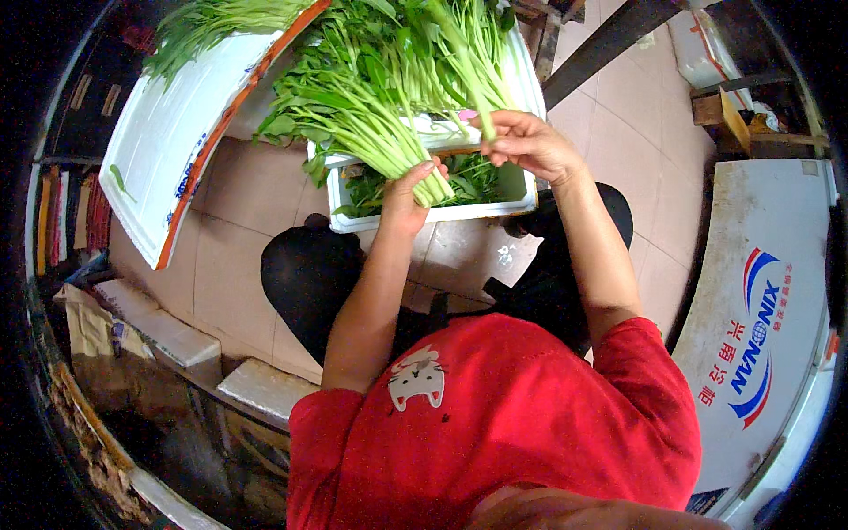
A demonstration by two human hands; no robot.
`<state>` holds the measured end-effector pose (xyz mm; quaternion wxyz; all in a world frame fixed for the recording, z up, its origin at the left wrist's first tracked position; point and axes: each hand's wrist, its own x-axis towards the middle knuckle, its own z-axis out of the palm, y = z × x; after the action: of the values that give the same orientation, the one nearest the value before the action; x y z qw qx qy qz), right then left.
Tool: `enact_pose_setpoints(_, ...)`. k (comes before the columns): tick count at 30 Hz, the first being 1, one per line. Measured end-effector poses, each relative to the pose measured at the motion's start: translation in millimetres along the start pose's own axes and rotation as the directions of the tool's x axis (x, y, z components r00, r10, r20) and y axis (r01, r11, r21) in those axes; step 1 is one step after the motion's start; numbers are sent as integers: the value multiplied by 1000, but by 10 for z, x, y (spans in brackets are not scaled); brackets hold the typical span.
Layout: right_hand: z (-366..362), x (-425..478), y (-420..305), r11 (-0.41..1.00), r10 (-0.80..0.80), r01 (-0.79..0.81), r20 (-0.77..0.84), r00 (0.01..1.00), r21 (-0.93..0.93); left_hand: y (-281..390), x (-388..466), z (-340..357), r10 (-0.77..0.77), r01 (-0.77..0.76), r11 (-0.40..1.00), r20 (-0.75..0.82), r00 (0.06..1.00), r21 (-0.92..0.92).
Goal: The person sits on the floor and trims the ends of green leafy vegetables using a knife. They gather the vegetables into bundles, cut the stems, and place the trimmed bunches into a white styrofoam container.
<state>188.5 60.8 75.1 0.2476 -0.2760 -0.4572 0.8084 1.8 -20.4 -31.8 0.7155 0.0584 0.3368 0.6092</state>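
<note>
My left hand (412, 192) grips a bunch of leafy green stalks (377, 132), probably water spinach, by its cut ends. The leaves of the bunch point up and to the left. Between the fingers of my right hand (523, 142) is a pale green stalk (467, 59), blurred and pointing away from me. Both hands are above a white foam box (430, 215) holding loose leaves and stems (474, 179). Just beyond, more greens (424, 79) lie in another white foam container (527, 66).
A white foam lid (179, 126) with an orange edge, bearing greens, leans at the left. Foam blocks (179, 338) and a paper bag (86, 324) are at the lower left. To the right stands a white freezer cabinet (735, 218). A dark beam (603, 50) slants at the upper right.
</note>
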Motion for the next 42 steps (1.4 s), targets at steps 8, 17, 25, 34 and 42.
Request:
enact_pose_setpoints(8,4,243,611,886,110,-118,-44,993,-448,-61,-16,104,51,-45,998,-121,991,52)
enact_pose_setpoints(17,92,-51,-29,939,-211,186,58,976,290,-28,-18,56,-40,49,994,-92,995,93)
enact_pose_setpoints(25,214,83,212,872,-10,-16,-51,999,-490,-53,-24,35,-2,6,999,-85,996,44)
enact_pose_setpoints(34,201,128,455,694,96,-94,-38,995,-714,-82,-27,82,30,-33,996,-43,999,-85)
enact_pose_setpoints(42,60,253,570,732,2,-21,-28,1000,-681,-69,-42,67,55,-51,998,-99,994,47)
